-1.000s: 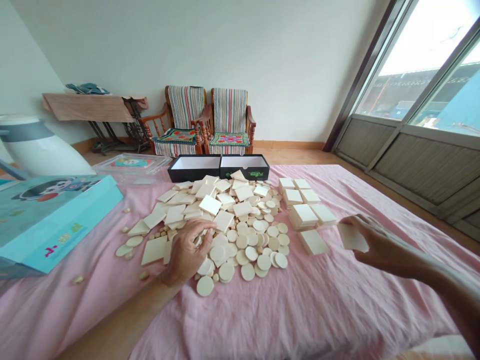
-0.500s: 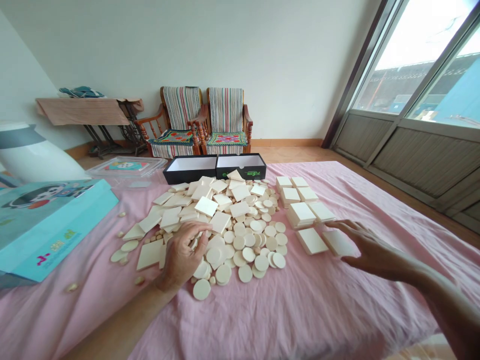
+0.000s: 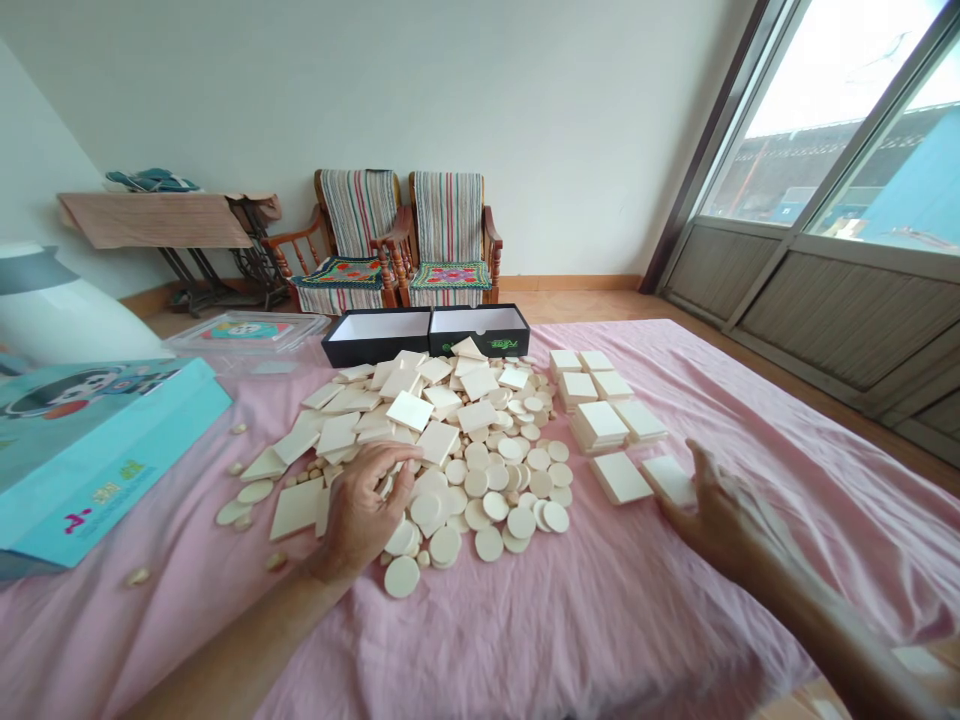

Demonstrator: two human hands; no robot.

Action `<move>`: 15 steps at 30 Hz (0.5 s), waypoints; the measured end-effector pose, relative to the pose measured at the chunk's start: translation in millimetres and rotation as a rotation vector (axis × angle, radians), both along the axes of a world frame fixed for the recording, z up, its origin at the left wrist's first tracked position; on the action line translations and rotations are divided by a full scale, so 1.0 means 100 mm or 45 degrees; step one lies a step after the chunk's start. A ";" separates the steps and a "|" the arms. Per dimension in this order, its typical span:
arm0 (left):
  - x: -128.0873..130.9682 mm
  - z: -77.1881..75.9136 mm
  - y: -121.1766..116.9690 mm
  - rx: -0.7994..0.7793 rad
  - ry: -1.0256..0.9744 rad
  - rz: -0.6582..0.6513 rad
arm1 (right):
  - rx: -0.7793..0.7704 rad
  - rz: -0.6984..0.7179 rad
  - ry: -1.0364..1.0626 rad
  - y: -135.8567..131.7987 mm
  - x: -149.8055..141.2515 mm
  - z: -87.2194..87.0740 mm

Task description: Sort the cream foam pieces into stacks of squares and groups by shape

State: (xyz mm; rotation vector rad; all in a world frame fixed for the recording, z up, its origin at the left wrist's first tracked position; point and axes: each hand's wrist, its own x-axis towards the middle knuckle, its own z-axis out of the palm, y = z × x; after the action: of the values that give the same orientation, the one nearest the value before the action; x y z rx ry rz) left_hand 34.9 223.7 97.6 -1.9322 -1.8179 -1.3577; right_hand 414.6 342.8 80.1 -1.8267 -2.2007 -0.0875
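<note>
Head view: one pale tile [image 3: 667,481], flat on the pink-covered worktop [image 3: 570,620] beside tile stacks [image 3: 600,424], long axis slanting far-left to near-right; right hand [image 3: 724,525] spread beside it; left hand [image 3: 366,505] curled over heaped pieces [image 3: 437,443], grip unclear.

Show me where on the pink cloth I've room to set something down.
Bare pink cloth lies between the forearms, nearer than the round discs. Another patch lies right of the square stacks, past the right hand. Only a narrow strip parts discs from stacks. The middle is crowded: discs and square tiles heap beside the left hand.
</note>
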 end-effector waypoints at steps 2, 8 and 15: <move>0.00 0.01 0.00 -0.001 0.001 0.006 | 0.002 -0.014 0.030 0.02 0.01 0.00; 0.00 0.01 0.00 0.009 -0.016 -0.002 | 0.046 -0.043 0.146 0.10 -0.05 0.00; 0.00 0.01 -0.02 0.041 0.007 -0.011 | 0.122 0.005 0.114 0.09 -0.10 -0.09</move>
State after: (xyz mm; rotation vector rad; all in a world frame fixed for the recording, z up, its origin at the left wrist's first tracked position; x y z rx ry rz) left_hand 35.0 222.0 98.7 -1.9284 -1.7762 -1.3748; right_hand 404.9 352.3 71.1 -1.7406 -2.1024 -0.1068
